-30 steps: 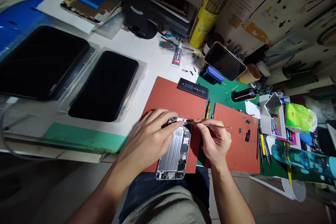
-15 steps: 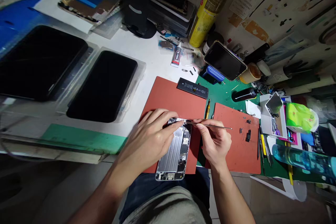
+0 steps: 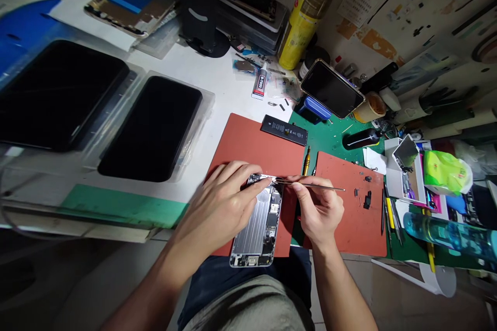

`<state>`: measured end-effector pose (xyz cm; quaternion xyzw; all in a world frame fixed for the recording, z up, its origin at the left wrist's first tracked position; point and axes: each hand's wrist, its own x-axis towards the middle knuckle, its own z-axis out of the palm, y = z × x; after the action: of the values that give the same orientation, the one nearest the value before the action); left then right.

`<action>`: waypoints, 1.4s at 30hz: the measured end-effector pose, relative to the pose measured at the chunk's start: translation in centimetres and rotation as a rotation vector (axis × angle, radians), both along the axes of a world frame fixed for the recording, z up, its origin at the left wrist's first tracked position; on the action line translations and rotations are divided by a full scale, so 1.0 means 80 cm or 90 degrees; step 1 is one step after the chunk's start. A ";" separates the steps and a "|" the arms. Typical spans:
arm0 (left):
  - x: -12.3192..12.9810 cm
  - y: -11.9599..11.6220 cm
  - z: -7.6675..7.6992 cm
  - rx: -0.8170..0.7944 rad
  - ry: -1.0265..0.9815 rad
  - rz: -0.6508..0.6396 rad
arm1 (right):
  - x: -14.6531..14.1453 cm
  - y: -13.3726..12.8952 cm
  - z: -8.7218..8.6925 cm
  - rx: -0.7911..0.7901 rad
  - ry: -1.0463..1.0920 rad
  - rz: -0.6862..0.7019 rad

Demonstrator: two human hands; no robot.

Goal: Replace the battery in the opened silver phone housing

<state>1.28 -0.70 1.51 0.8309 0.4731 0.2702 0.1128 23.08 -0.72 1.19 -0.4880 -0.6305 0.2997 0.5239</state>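
Observation:
An opened phone (image 3: 251,222), its silver battery bay bare and circuit board showing, rests on a red mat (image 3: 243,137) and juts over its near edge. My left hand (image 3: 229,199) grips the phone's upper left side, index fingertip pressed near its top edge. Thin metal tweezers (image 3: 310,184) are pinched between the thumb and fingers of my right hand (image 3: 320,209). Their tips touch the phone's top end beside my left index finger; the exact part there is too small to make out. A black phone battery (image 3: 284,130) lies farther up the mat.
Right of the phone, a second red mat (image 3: 341,217) carries small black parts. A gold-handled screwdriver (image 3: 306,161) lies between the mats. Two dark-screened devices, one a phone (image 3: 151,126), sit at left. A glue tube (image 3: 260,81), yellow can (image 3: 301,26) and blue bottle (image 3: 446,232) stand or lie around.
The tweezers' rear end and my right hand have shifted very slightly right. My left hand and the opened phone stay in place.

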 end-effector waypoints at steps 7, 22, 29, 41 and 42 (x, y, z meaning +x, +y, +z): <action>-0.003 0.000 -0.003 0.000 -0.019 -0.004 | 0.002 0.003 0.001 -0.014 0.082 -0.088; -0.009 0.005 -0.013 0.027 -0.130 0.022 | 0.069 -0.042 0.009 0.203 -0.325 -0.253; -0.012 0.011 -0.016 0.068 -0.112 0.034 | 0.084 -0.063 -0.019 0.170 -0.506 -0.166; -0.010 0.001 -0.006 0.018 -0.144 0.164 | 0.081 -0.053 -0.035 0.043 -0.560 -0.182; -0.013 0.002 -0.010 0.016 -0.156 0.158 | 0.080 -0.052 -0.031 0.045 -0.565 -0.191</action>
<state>0.25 -0.53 0.68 0.7284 0.5512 0.3873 0.1251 29.50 -4.90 -1.32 -0.6363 -0.7261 -0.0389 0.2575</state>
